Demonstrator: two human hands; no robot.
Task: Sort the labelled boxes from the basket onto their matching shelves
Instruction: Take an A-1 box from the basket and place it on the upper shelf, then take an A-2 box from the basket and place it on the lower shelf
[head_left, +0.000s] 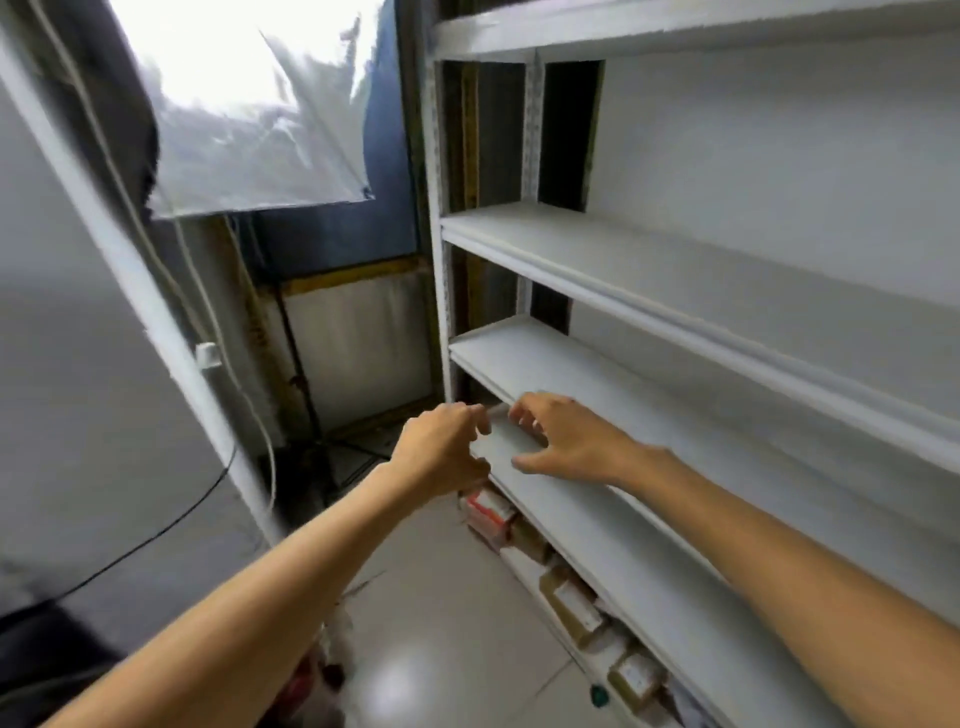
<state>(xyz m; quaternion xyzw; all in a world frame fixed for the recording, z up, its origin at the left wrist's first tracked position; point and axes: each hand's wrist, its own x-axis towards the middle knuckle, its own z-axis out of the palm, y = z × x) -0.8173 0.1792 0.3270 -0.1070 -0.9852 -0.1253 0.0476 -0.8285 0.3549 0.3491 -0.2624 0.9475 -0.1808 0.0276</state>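
Our two bare forearms reach in from below. The left hand (441, 447) curls its fingers at the front lip of the white metal shelf (649, 561); we cannot tell whether it pinches anything. The right hand (566, 441) spreads loosely bent, empty fingers over that shelf. Brown cardboard labelled boxes (571, 605) sit on the lowest tier beneath.

Storeroom: white metal shelving (675, 280) w/ labelled boxes (571, 605) at btm.

Head-worn, facing downward (close to shelves (675, 291))
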